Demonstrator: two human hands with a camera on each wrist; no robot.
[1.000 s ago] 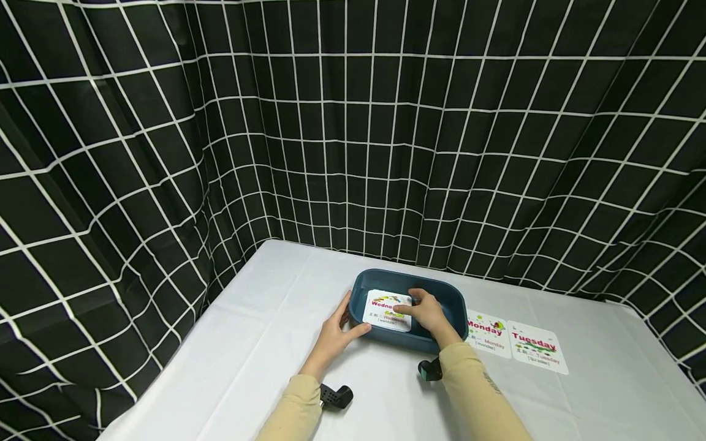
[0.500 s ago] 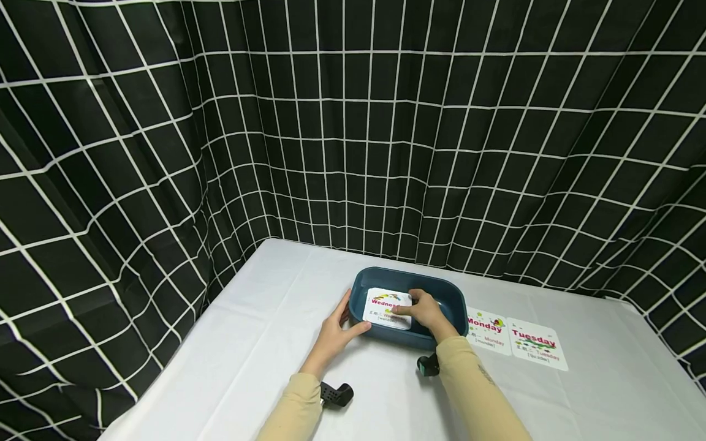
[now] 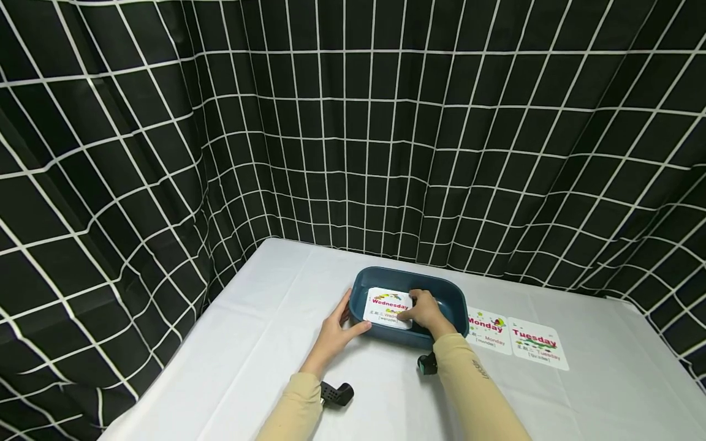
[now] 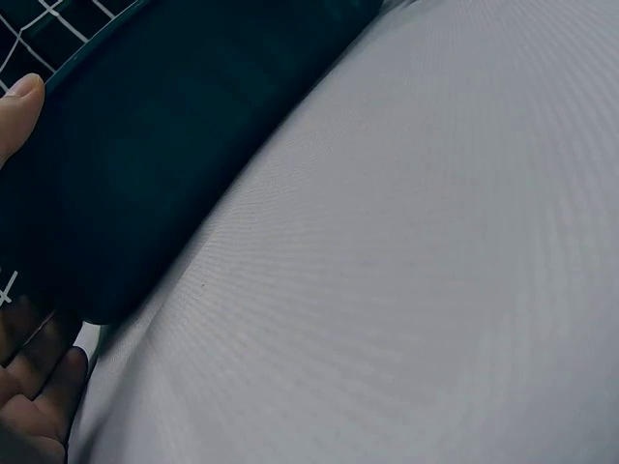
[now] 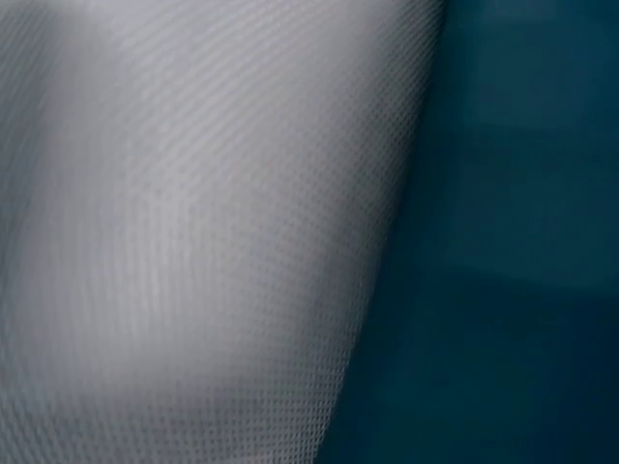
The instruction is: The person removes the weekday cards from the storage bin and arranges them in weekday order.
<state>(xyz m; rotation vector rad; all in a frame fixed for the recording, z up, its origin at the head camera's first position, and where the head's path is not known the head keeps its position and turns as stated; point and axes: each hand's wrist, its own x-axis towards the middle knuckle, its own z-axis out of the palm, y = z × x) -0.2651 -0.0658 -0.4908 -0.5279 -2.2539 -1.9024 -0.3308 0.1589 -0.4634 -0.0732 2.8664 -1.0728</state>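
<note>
A dark blue plastic box stands on the table, with a white Wednesday card lying face up inside its left part. My left hand grips the box's left front corner, thumb at the front rim and fingers round the end. In the left wrist view the left hand's thumb touches the rim, with its fingers low by the end. My right hand reaches into the box, thumb and fingers at the card's right edge. The right wrist view shows only the box wall and cloth; the right hand is out of it.
Right of the box, a Monday card and a Tuesday card lie side by side on the white tablecloth. The box's right end partly covers the Monday card from view. A black curtain with white grid lines surrounds the table.
My right thumb has slid lower on the Wednesday card, uncovering the red word. The card has turned slightly. The left hand and the box stay in place.
</note>
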